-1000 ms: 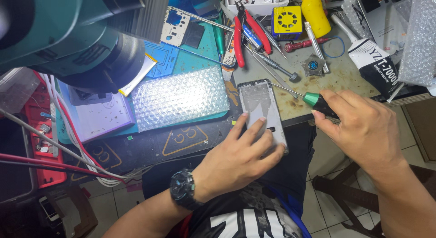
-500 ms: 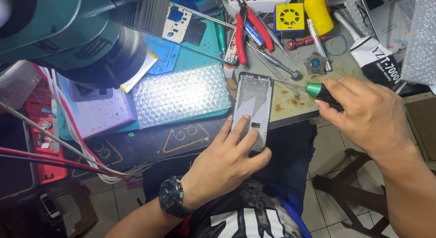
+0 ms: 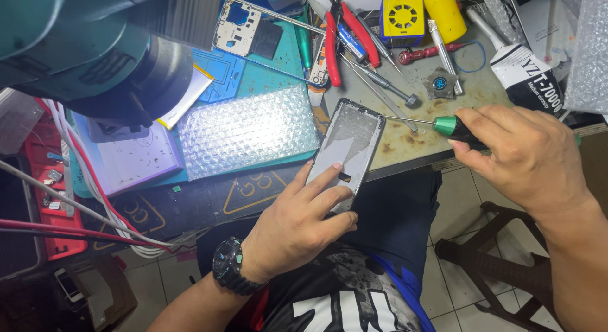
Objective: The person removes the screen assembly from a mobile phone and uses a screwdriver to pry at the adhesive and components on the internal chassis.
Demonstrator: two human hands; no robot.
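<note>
Your left hand (image 3: 297, 221) holds the phone (image 3: 347, 153) at the desk (image 3: 405, 142) edge, its lower end gripped between thumb and curled fingers, the index finger laid flat across its face. The upper end rests on the desk; the lower end overhangs toward your lap. Your right hand (image 3: 525, 151) is closed around the green-collared screwdriver (image 3: 443, 124), and the thin shaft points at the phone's upper right corner, its tip at or just short of the frame; contact cannot be confirmed.

Judged from this state, work is at an early or middle stage: the phone is one piece, and no removed cover or screws from it can be identified nearby. Fastener work at the upper corner appears to be the step in hand.

The phone shows a pale grey, reflective face inside a dark frame, with a small dark opening near your index finger. Whether this is the screen or the back cannot be told.

Just left of the phone lies a bubble-wrap sheet (image 3: 247, 132); beyond the phone lie red-handled pliers (image 3: 345, 34).
</note>
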